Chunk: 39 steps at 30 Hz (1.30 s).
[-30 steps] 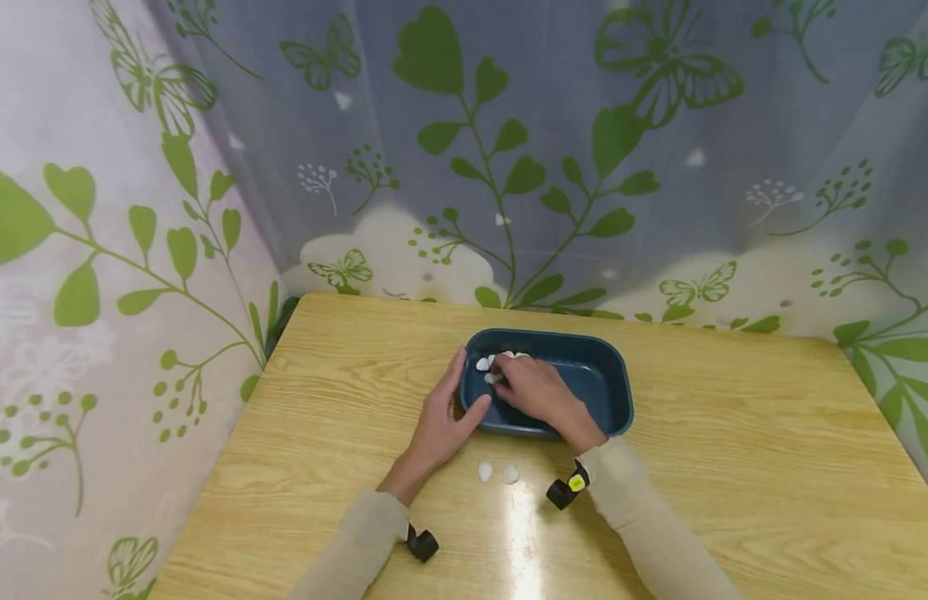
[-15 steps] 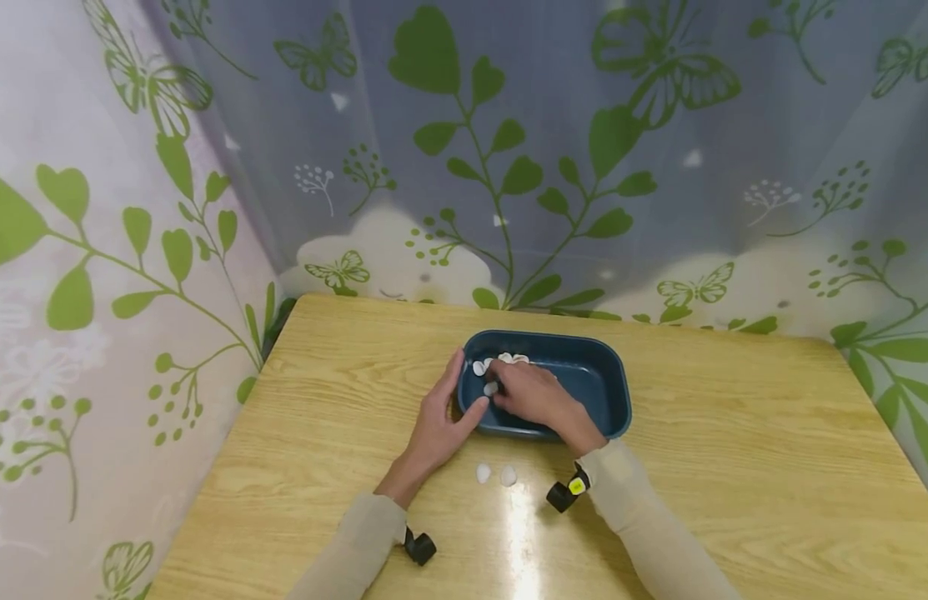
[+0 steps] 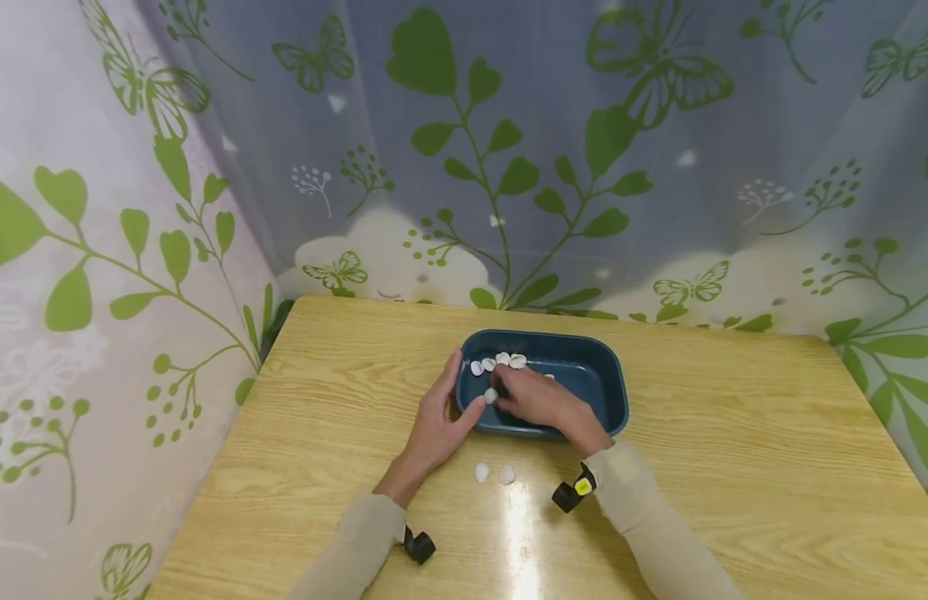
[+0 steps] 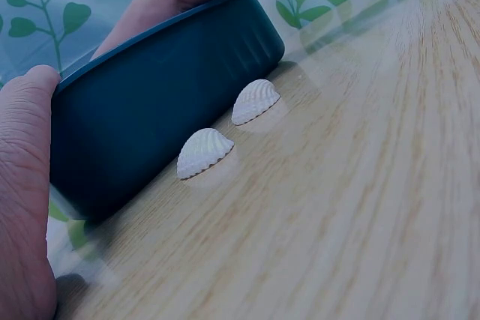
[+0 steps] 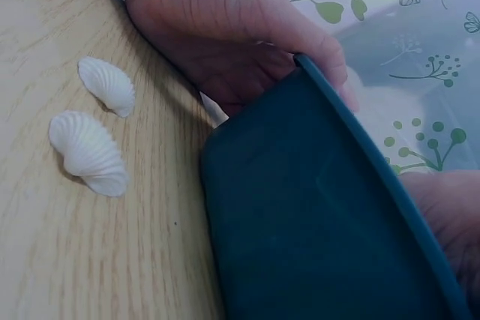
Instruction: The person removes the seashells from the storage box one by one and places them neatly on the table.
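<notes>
A dark blue rectangular tub (image 3: 584,340) holds several white seashells, including a row with one shell (image 3: 518,361) along its far left side. My left hand (image 3: 437,421) grips the tub's left end, its thumb hooked over the near rim and its fingers along the outer side. Inside the tub, my right hand (image 3: 534,396) reaches down with bent fingers. A seashell (image 3: 491,396) lies right at its fingertips, near the left thumb; whether they still pinch it is unclear. Both wrist views hide the right fingertips behind the tub's wall.
Two ribbed white seashells, one left (image 4: 205,154) and one right (image 4: 256,101), lie on the wooden table (image 3: 343,367) before the tub. Another pale shell (image 3: 549,377) shows partly behind the right hand. A patterned curtain (image 3: 464,167) hangs behind the table.
The seashell at my right fingertips has moved toward the tub's near side. My right hand has shifted slightly right, uncovering more of the shell row. The left hand stays on the tub.
</notes>
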### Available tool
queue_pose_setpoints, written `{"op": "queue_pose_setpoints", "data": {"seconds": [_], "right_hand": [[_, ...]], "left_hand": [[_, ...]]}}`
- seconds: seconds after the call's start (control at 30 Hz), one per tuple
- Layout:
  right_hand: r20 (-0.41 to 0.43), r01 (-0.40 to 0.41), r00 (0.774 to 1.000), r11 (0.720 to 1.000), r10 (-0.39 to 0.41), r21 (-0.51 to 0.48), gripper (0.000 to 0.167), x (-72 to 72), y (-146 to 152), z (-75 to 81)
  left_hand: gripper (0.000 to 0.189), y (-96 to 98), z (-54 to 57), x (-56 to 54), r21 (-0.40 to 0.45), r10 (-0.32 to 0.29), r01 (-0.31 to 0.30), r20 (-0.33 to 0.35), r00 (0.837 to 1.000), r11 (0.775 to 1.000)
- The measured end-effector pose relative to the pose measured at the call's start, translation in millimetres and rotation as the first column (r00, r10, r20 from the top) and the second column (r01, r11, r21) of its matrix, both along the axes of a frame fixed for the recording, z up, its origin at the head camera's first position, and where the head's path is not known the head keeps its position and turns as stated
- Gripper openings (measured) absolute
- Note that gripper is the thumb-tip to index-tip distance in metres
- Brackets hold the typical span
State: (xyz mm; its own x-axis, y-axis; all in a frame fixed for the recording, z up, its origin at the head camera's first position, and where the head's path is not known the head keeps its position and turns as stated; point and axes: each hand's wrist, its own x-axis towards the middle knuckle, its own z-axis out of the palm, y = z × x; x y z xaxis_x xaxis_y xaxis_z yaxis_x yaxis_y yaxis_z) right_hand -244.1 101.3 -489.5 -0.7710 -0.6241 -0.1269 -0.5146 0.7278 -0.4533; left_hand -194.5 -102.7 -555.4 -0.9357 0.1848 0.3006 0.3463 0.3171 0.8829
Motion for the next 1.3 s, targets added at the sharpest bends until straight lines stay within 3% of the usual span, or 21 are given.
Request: {"op": "queue_pose_setpoints", "data": {"seconds": [0.23,0.5,0.87,1.3], "right_hand": [[0.014,-0.091,0.996,0.994,0.092,-0.066,0.021,-1.1,-1.7,-4.8],[0.045,-0.029,0.998,0.999,0.031,-0.041,0.022,-0.2,0.2,-6.6],[0.042,-0.071,0.996,0.997,0.073,-0.043,0.017,0.3,-0.1,-4.2],[0.044,-0.061,0.997,0.995,0.064,-0.073,0.019,3.2,9.8,-1.3]], "left_hand": [[0.081,-1.6,-0.3,1.6,0.010,0.020,-0.020,0.013,1.000,1.000],[0.081,-0.9,-2.0,0.4,0.012,0.005,-0.005,-0.003,1.000,1.000],[0.080,0.0,-2.3,-1.2,0.011,0.003,-0.003,-0.016,1.000,1.000],[0.080,0.5,-0.4,0.0,0.011,-0.003,0.003,0.001,1.000,1.000]]}}
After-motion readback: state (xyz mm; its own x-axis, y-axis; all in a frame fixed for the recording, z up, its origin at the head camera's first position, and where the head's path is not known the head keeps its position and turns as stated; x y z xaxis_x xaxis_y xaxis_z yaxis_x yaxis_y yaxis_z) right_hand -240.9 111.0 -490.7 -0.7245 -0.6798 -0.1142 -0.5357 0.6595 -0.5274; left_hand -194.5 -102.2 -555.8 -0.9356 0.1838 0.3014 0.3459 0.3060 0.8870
